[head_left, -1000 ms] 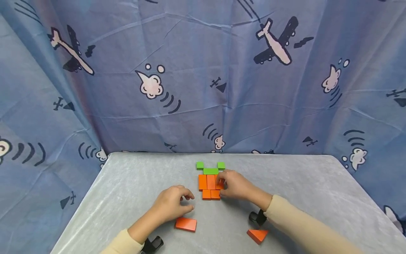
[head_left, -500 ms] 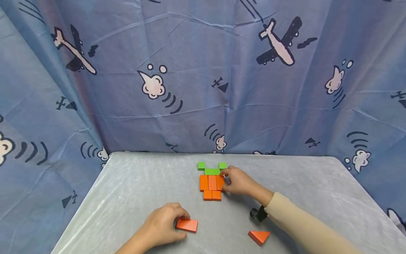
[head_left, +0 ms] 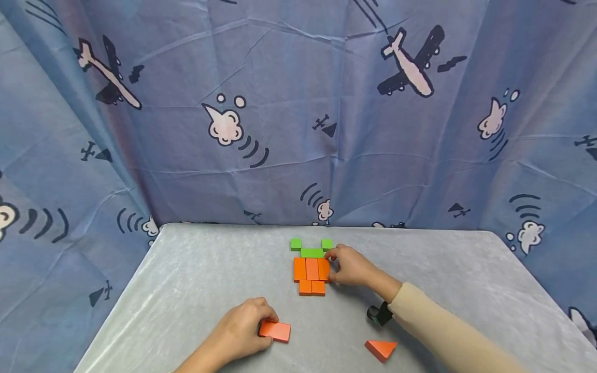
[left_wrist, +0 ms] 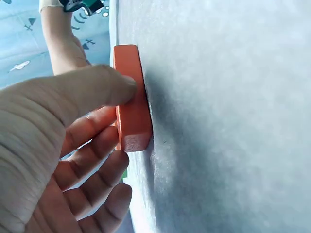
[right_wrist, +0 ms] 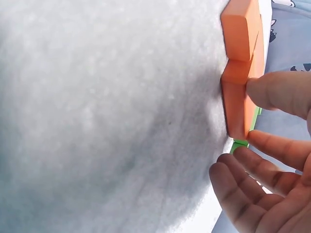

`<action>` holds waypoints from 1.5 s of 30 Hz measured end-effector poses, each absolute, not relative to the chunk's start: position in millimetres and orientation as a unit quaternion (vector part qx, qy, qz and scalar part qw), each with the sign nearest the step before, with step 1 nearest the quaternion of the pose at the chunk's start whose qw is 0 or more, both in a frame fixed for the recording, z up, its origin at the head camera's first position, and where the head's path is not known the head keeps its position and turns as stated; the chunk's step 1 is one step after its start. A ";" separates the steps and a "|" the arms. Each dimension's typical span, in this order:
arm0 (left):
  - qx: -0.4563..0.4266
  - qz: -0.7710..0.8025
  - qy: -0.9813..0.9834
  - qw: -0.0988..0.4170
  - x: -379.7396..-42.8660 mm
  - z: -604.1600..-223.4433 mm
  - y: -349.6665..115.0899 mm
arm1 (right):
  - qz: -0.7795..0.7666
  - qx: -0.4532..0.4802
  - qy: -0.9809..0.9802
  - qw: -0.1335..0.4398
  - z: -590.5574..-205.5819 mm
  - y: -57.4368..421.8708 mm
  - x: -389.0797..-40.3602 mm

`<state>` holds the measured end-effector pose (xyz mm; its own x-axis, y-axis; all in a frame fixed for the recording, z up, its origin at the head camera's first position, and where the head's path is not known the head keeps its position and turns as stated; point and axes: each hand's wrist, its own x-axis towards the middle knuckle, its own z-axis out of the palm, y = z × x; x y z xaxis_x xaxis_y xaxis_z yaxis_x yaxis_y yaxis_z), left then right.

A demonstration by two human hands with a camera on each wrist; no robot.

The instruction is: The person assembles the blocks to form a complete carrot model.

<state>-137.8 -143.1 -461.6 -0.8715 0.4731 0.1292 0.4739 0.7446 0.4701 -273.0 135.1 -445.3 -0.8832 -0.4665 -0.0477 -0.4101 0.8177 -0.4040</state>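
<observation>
In the head view my left hand [head_left: 244,327] pinches a flat orange rectangular block [head_left: 280,332] low on the table. Its thumb presses the block's long side [left_wrist: 132,109] in the left wrist view, with the other fingers behind. Farther up, my right hand [head_left: 353,267] has thumb and index finger at the two ends of the rightmost upright orange block [head_left: 323,270], seen from its side [right_wrist: 235,110] in the right wrist view. That block adjoins two other upright orange blocks [head_left: 305,269]. Two smaller orange blocks [head_left: 311,288] lie below, and a green bar [head_left: 311,253] above.
Two green squares [head_left: 296,244] lie at the upper corners of the arrangement. An orange triangular block [head_left: 381,349] lies at front right, beside the right sleeve [head_left: 438,324]. The grey cloth-covered table [head_left: 210,259] meets a blue patterned curtain [head_left: 280,129] at the back.
My left hand has moved down and taken hold of the orange rectangular block. My right hand has shifted slightly to the right and stays at the rightmost upright block.
</observation>
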 end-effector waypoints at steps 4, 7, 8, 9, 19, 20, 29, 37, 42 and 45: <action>-0.243 -0.248 -0.938 0.004 -142.9 -462.5 -137.0 | -0.194 -0.239 0.949 0.069 -445.5 135.9 -273.4; -0.235 -0.251 -0.939 0.003 -149.2 -463.0 -127.7 | -0.193 -0.242 0.949 0.067 -446.2 136.1 -273.8; -0.233 -0.253 -0.939 0.002 -151.7 -463.2 -123.9 | -0.192 -0.242 0.949 0.066 -446.4 136.1 -273.9; -0.232 -0.255 -0.939 0.002 -154.4 -463.1 -120.0 | -0.191 -0.241 0.949 0.066 -446.6 135.9 -274.0; -0.223 -0.272 -0.936 0.034 -181.3 -468.3 -85.6 | -0.192 -0.231 0.951 0.071 -447.0 134.0 -272.4; -0.223 -0.272 -0.935 0.036 -183.1 -469.6 -83.6 | -0.193 -0.230 0.951 0.072 -447.0 134.1 -272.0; -0.231 -0.255 -0.938 0.038 -192.9 -473.2 -71.8 | -0.196 -0.222 0.952 0.077 -445.7 133.8 -271.4; -0.238 -0.248 -0.938 0.039 -195.9 -472.2 -69.0 | -0.198 -0.225 0.951 0.077 -444.4 133.4 -271.2; -0.244 -0.256 -0.935 0.033 -197.4 -472.1 -69.7 | -0.201 -0.231 0.949 0.074 -444.8 134.1 -271.0; -0.248 -0.261 -0.932 0.029 -198.2 -471.8 -70.1 | -0.201 -0.236 0.948 0.071 -444.7 135.2 -270.4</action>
